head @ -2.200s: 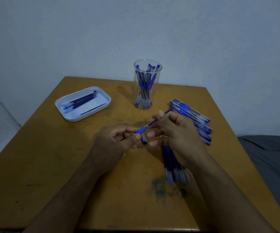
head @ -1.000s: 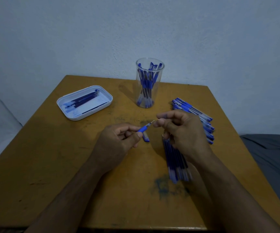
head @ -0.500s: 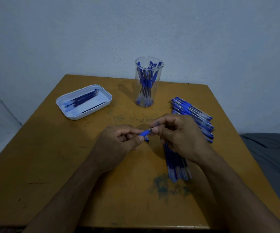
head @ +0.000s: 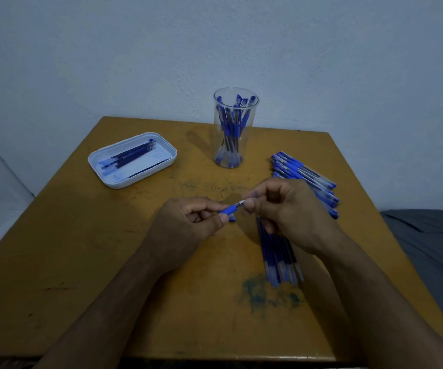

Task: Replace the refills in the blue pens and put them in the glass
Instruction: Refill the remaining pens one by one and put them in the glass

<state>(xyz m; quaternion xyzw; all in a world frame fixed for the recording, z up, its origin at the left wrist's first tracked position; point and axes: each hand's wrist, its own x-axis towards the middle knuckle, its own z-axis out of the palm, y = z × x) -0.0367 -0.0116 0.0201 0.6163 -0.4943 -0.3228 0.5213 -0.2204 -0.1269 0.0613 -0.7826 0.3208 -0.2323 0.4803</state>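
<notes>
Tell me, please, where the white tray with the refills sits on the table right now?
In the head view the white tray lies on the table's far left, left of the glass.

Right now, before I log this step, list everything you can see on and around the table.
table: one, yellow-brown with blue ink stains, fills the lower frame
glass: one, clear, back centre, upright, holds several blue pens
tray: one, white, back left, holds several dark blue refills
pen pile: many, blue and clear, right side behind the right hand
refill row: several, blue, lying side by side under the right wrist
pen grip section: one, blue, held between both hands
wall: pale blue, behind the table
grey fabric: right of the table
left hand: pinches the grip section
right hand: pinches its tip end
</notes>
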